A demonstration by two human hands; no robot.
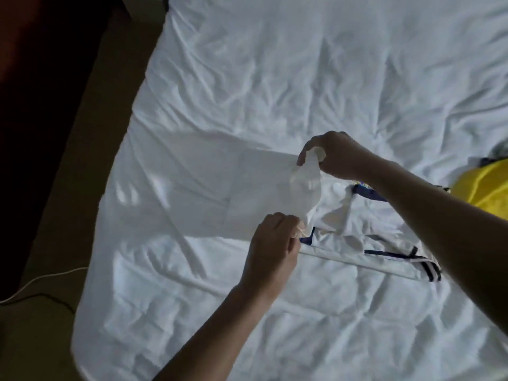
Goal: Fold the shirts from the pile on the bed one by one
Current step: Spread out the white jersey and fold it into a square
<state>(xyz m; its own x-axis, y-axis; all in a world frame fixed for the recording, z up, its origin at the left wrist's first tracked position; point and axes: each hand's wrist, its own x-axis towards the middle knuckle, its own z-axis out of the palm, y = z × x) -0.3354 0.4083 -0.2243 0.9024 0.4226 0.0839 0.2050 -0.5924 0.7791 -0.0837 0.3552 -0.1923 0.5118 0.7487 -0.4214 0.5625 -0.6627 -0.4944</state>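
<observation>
We saw a thin white shirt with dark blue stripes [357, 229] lying partly on the big bed with the crumpled white sheet [275, 78]. It was near the right side, close to us. One end of it was lifted up.

The left hand [272, 243] pinched the cloth with curled fingers and thumb. The right hand [338, 158] gripped a bunched bit of the same cloth a little further away, with its fingers curled round it. The hands were near each other, so they held only a small piece. The rest of the shirt lay wrinkled on the sheet, partly under the right arm.

We thought a few things could go wrong. The cloth looked thin and smooth, so it might slip out of a small pinch if it was pulled fast. The shirt and the sheet were both white, so the edges were hard to see. A finger might grab the sheet too and drag it along. The shirt was bunched, so a fold made then might come out crooked. The right arm might also catch the striped end and pull it out of place.

A bright yellow shiny cloth [486, 185] sat at the right edge of the bed. A swinging sleeve could knock it into a mess.
</observation>
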